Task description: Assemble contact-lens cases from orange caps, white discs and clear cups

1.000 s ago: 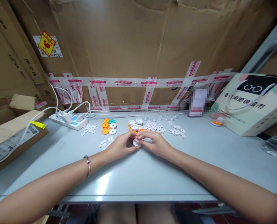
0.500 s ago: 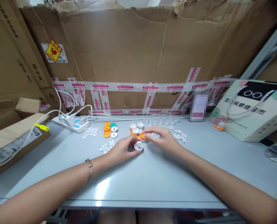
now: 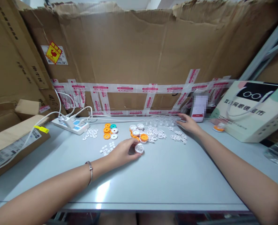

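Observation:
My left hand (image 3: 126, 151) is closed round the side of a small white round cup-like piece (image 3: 139, 148) with clear parts inside it, held at the table top. My right hand (image 3: 189, 123) reaches to the back of the table, thumb and fingers apart, at the right end of a row of clear plastic caps (image 3: 162, 120). Whether its fingertips touch a cap is hard to see. Just beyond the left hand is a cluster of white and orange round pieces, with an orange ring (image 3: 144, 137) on top of a white one.
White patterned bits (image 3: 154, 133) lie in the middle, with more (image 3: 179, 137) to their right. Orange, teal and white discs (image 3: 107, 131) and small white buttons (image 3: 107, 148) are left. A power strip (image 3: 76, 127), a phone (image 3: 198, 109), a carton (image 3: 249, 109) and a cardboard wall (image 3: 120, 56) stand around.
My right hand has left the orange ring and moved right and back to the clear caps. The left hand stays in place with the white piece.

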The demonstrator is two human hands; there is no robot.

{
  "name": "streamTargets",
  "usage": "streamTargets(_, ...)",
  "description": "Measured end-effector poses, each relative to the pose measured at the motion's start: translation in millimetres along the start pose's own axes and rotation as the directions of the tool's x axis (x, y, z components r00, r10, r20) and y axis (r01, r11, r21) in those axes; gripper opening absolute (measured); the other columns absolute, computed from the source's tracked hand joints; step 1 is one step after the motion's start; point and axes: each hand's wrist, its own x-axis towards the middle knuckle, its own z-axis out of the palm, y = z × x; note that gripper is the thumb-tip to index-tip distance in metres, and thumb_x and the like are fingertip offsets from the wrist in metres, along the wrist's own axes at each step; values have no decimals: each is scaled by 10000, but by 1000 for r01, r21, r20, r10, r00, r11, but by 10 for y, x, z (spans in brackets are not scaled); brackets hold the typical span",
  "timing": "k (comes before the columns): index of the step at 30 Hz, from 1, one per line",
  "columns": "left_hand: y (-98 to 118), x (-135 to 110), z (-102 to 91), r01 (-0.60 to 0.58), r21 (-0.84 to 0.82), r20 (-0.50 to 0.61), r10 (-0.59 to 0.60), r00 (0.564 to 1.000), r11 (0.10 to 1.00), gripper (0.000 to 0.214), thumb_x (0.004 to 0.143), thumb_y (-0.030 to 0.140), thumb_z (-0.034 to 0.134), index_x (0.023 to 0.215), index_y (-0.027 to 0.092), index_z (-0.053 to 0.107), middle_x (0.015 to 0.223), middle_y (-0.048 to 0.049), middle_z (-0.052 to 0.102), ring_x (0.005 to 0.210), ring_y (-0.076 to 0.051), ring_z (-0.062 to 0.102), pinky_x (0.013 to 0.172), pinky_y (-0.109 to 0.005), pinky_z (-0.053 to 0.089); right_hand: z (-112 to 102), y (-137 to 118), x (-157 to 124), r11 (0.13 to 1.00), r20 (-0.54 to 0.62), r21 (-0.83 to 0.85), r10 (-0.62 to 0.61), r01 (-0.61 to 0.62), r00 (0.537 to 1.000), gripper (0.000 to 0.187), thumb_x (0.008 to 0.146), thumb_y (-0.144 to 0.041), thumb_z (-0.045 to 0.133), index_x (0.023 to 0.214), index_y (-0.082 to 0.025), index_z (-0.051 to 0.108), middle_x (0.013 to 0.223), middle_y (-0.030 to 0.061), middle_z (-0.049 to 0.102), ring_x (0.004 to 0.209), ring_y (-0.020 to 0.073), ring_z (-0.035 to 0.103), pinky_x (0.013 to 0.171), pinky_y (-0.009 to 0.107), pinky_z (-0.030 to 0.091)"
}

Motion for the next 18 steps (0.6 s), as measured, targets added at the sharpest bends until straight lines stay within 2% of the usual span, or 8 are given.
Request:
streamTargets(4,-4,5,5,-2,-11,6,2,1000,1000,258,768,302,577,992,181,531,935,-53,621,809,-173,580,717,-287,456,109,27,-2,1000,-11,-2,13,-13,1000,305,556,-157,664,861,-152,644,814,81,672,833,241,622,861,431,446)
streamTargets(7,-5,10,5,-10,2,4,10,1000,1000,258,767,299,577,992,182,530,937,-52,621,803,-171,580,718,-287,456,67,-24,1,999,-79,19,32,-31,996,274,575,-180,655,847,-153,631,744,64,655,802,245,620,843,447,453)
streamTargets(9,-4,11,3,-10,10,3,10,1000,1000,260,771,302,574,999,186,526,938,-50,621,802,-169,581,720,-288,456,10,-147,-24,998,-138,52,29,-22,990,292,616,-215,634,900,-149,611,810,90,653,847,253,619,846,446,457)
streamTargets(12,-6,10,2,-8,5,7,8,1000,1000,264,774,302,572,1006,189,516,953,-51,620,814,-171,583,730,-292,459,-23,-524,-206,983,-158,170,-43,70,986,365,675,-285,615,1017,-172,554,934,106,640,910,230,616,861,408,472)
streamTargets(13,-9,9,3,-5,-1,10,5,1000,1000,271,772,302,575,1009,189,509,963,-53,620,822,-172,585,734,-295,460,-8,-690,-319,941,-122,308,-107,140,987,396,673,-291,636,1039,-178,534,950,109,635,926,235,612,875,428,464)
streamTargets(15,-16,8,8,2,-26,13,-1,1000,1000,311,764,303,587,1034,194,480,989,-59,616,844,-176,586,748,-299,465,60,-1035,-612,901,-5,388,-206,192,978,395,671,-335,661,1022,-223,518,922,57,648,895,203,627,845,391,494)
streamTargets(16,-20,7,11,6,-45,10,-5,1000,999,338,761,307,594,1051,198,460,999,-61,614,858,-177,587,759,-301,466,106,-1192,-775,870,112,449,-280,202,954,377,683,-324,663,1012,-226,507,937,55,645,901,197,624,842,384,497)
streamTargets(18,-28,5,19,9,-92,-3,-10,1000,996,380,758,319,604,1068,202,418,1006,-67,609,878,-176,591,777,-302,470,206,-1431,-1079,826,291,513,-423,234,858,321,718,-306,650,991,-226,503,956,54,640,909,185,617,848,375,494)
